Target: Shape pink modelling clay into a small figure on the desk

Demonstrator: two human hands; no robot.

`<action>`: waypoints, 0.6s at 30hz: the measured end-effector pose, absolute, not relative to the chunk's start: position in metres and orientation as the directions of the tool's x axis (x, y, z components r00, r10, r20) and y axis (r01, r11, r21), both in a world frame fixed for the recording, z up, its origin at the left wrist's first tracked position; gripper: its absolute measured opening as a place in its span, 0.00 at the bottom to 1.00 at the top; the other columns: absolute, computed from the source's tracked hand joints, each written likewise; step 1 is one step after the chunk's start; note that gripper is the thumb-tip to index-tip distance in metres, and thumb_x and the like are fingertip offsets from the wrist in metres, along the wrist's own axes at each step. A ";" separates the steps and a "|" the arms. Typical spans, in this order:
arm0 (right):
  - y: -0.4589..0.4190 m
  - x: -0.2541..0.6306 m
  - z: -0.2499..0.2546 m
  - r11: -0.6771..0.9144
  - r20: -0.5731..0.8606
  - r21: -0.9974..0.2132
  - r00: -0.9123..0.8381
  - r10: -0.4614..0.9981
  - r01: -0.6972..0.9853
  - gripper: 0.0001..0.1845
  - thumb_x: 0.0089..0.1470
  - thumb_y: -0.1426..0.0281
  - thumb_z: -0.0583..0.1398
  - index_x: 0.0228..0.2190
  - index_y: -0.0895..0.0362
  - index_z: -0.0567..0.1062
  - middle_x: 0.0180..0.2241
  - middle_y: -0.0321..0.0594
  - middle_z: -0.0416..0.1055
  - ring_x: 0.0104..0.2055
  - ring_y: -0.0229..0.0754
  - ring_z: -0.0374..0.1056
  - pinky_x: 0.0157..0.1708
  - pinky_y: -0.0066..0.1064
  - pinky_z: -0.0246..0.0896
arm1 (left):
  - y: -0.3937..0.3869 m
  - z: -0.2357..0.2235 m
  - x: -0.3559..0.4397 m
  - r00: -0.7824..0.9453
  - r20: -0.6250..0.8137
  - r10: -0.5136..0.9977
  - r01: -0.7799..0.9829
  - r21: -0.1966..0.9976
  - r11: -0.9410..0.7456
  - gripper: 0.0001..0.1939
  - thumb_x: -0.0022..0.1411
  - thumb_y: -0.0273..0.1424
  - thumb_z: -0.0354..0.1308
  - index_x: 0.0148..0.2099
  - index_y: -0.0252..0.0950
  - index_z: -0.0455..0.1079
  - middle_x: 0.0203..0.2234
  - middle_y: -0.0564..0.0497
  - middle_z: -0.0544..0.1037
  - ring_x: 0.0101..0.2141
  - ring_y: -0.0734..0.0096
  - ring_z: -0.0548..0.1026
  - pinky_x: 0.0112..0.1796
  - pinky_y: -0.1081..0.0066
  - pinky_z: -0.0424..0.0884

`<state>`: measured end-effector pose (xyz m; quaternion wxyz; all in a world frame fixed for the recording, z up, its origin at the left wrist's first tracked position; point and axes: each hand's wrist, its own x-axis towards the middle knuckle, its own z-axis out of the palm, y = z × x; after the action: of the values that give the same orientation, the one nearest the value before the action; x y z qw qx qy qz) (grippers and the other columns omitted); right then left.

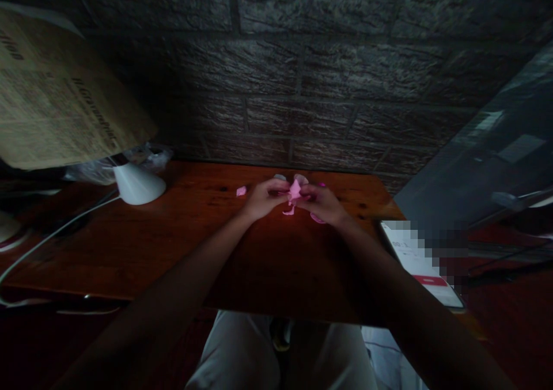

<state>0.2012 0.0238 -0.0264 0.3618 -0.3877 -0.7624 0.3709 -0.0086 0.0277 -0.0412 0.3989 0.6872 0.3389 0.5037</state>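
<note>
Both hands meet over the wooden table (pixel 181 246), fingers closed on a small pink piece (pixel 295 189) that comes to a point at the top. Whether it is clay or folded paper I cannot tell. My left hand (pixel 265 198) pinches it from the left, my right hand (pixel 325 203) from the right. Just below the fingers lies a thin pink scrap (pixel 288 211). A pink lump (pixel 241 190) sits apart, left of my left hand. A round pink item (pixel 318 218) is partly covered by my right hand. Behind the fingers show a pale pink round item (pixel 301 179) and a greyish one (pixel 280 177).
A lamp with a printed paper-like shade (pixel 64 96) and white base (pixel 140 185) stands at the left, its white cable (pixel 60 228) running forward. A lit phone or tablet (pixel 425 263) lies on the right edge. A stone-patterned wall (pixel 268 73) rises behind.
</note>
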 end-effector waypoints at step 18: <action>0.009 0.231 0.020 0.362 0.203 -0.855 -0.404 0.892 0.370 0.16 0.51 0.55 0.67 0.34 0.56 0.82 0.36 0.41 0.81 0.39 0.45 0.75 0.43 0.37 0.67 | 0.030 -0.029 -0.024 0.305 0.303 0.903 0.024 0.945 -0.325 0.23 0.49 0.26 0.71 0.49 0.34 0.74 0.45 0.43 0.81 0.46 0.63 0.79 0.54 0.55 0.73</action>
<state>0.2307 0.0095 0.0199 0.3470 -0.4212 -0.7489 0.3760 -0.0242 0.0302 -0.0285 0.4633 0.6615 0.3503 0.4743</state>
